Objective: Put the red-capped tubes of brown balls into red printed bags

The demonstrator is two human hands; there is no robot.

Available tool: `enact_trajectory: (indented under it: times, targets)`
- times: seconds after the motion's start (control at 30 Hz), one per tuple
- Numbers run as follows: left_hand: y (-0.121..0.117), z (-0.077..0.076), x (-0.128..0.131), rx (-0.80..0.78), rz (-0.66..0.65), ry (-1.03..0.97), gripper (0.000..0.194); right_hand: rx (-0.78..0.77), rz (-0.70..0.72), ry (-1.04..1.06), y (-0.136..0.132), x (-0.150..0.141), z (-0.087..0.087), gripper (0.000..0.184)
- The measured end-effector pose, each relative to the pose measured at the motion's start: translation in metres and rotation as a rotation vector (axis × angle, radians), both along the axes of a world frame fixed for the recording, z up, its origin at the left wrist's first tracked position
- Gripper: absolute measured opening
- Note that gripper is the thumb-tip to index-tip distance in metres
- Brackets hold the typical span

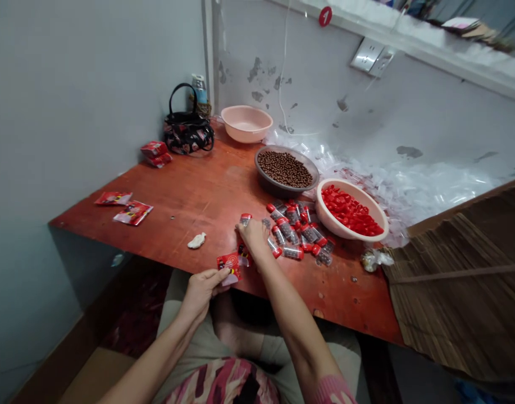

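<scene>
My left hand (pixel 201 287) pinches a red printed packet (pixel 229 267) at the table's front edge. My right hand (pixel 254 234) reaches over the tabletop, its fingers closed around a small clear tube with a red cap (pixel 246 217); the hand covers part of it. Between my hands, another red printed packet (pixel 243 256) shows beside my right wrist. Just right of that wrist lies a pile of clear tubes (pixel 290 231) with red caps and brown beads inside. A crumpled white scrap (pixel 197 240) rests on the wood left of my right hand.
Behind the pile stand a grey bowl of brown beads (pixel 262 178), a pink bowl of red caps (pixel 350 235) and another pink basin (pixel 245 133). Red packets (pixel 133 214) and a handbag (pixel 188 134) are left. Clear plastic pieces (pixel 429 182) and stacked cardboard (pixel 459 280) are right.
</scene>
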State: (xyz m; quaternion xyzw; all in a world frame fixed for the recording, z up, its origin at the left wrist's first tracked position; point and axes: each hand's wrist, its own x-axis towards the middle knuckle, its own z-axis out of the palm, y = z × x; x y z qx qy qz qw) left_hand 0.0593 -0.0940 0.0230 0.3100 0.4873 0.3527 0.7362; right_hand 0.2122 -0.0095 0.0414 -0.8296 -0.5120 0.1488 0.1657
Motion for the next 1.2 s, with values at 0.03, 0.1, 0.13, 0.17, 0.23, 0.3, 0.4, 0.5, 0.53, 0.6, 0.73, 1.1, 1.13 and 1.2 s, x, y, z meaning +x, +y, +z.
enact_trajectory:
  times: [0.03,0.1,0.13,0.17,0.23,0.3,0.4,0.5,0.53,0.6,0.73,1.1,1.13,1.2]
  targets:
    - [0.000,0.000,-0.001,-0.024,0.019,-0.019,0.020,-0.001,0.006,0.010,0.005,0.000,-0.001,0.034]
    - [0.001,0.001,-0.003,-0.054,0.058,-0.053,0.020,0.000,0.019,0.033,0.007,0.003,-0.001,0.032]
    - [0.002,0.001,-0.003,-0.062,0.079,-0.074,0.020,0.005,0.030,0.036,0.003,0.005,0.000,0.031]
    - [0.003,0.000,-0.003,-0.069,0.098,-0.098,0.020,0.025,0.045,0.050,-0.003,0.008,0.002,0.030]
    - [0.006,-0.001,-0.002,-0.088,0.135,-0.154,0.019,0.107,0.066,0.152,-0.025,0.013,0.005,0.029]
    - [0.009,-0.003,0.002,-0.122,0.165,-0.216,0.016,0.263,0.056,0.487,-0.058,0.017,0.007,0.029]
    - [0.011,-0.006,0.014,-0.189,0.222,-0.309,0.009,0.367,0.011,0.949,-0.117,0.016,0.006,0.023]
    - [0.010,-0.005,0.029,-0.244,0.271,-0.370,0.004,0.364,-0.053,1.035,-0.163,0.008,0.002,0.019]
    - [0.009,-0.004,0.035,-0.252,0.273,-0.380,0.005,0.372,-0.091,1.021,-0.172,0.005,0.001,0.019]
    - [0.006,-0.002,0.044,-0.249,0.259,-0.395,0.007,0.393,-0.153,0.989,-0.183,0.001,-0.001,0.019]
    - [-0.001,0.005,0.060,-0.230,0.227,-0.425,0.008,0.428,-0.186,0.967,-0.185,-0.001,-0.003,0.021]
    - [-0.012,0.019,0.075,-0.060,0.004,-0.474,0.011,0.504,-0.197,1.062,-0.184,0.002,-0.008,0.019]
    - [-0.011,0.020,0.075,-0.038,-0.016,-0.463,0.012,0.508,-0.205,1.065,-0.183,0.003,-0.009,0.020]
    - [-0.011,0.020,0.075,-0.011,-0.056,-0.443,0.013,0.522,-0.217,1.024,-0.182,0.003,-0.010,0.020]
